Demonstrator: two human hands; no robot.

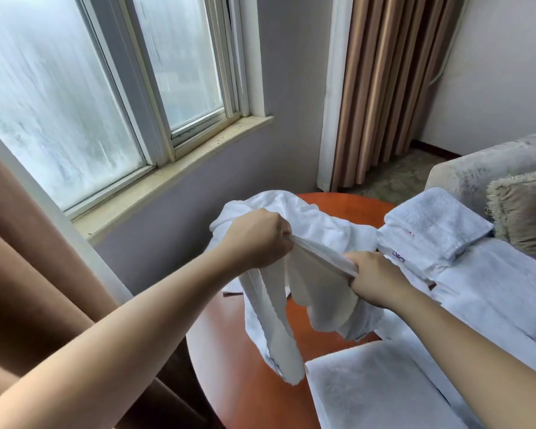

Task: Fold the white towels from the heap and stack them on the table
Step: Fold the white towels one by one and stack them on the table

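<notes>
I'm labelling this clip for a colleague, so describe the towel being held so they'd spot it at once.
Find the round reddish table near the window. Above it, the left hand and right hand grip one white towel by a stretched edge. Unlike the folded towels beside it, it hangs loose in the air.

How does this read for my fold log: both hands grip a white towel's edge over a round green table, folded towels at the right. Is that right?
Not quite: the head view shows the table is reddish-orange, not green. The rest holds: left hand and right hand grip the edge of a white towel over it, folded towels at the right.
</notes>
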